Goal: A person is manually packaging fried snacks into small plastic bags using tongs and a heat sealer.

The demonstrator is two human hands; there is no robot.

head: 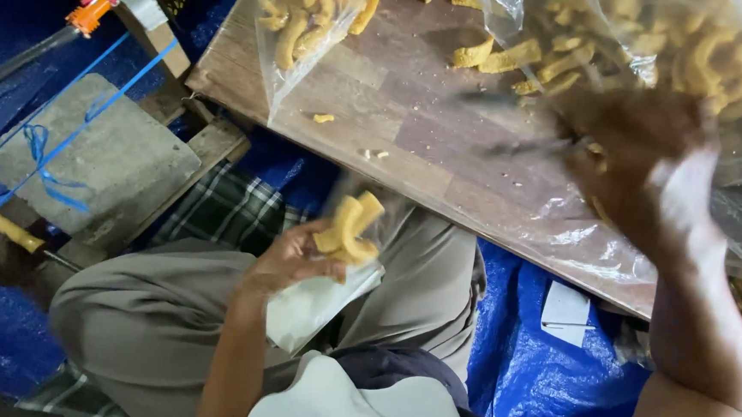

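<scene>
Head view: the left hand (286, 259) is seen closed around a small clear bag (318, 304), with curled yellow snack pieces (350, 229) pinched at its mouth above the lap. The right hand (640, 161) is blurred; its fingers appear spread inside a large clear bag of snacks (698, 57). Both bags are flanked by a wooden board (393, 124) and blue tarpaulin (533, 364).

The left hand (295, 260) is raised over the lap with its forearm bent upward and its fingers curled closed in a grip, while the right hand (640, 165), motion-blurred, reaches forward from a bare, extended forearm with fingers spread downward, its grip too blurred to judge.
</scene>
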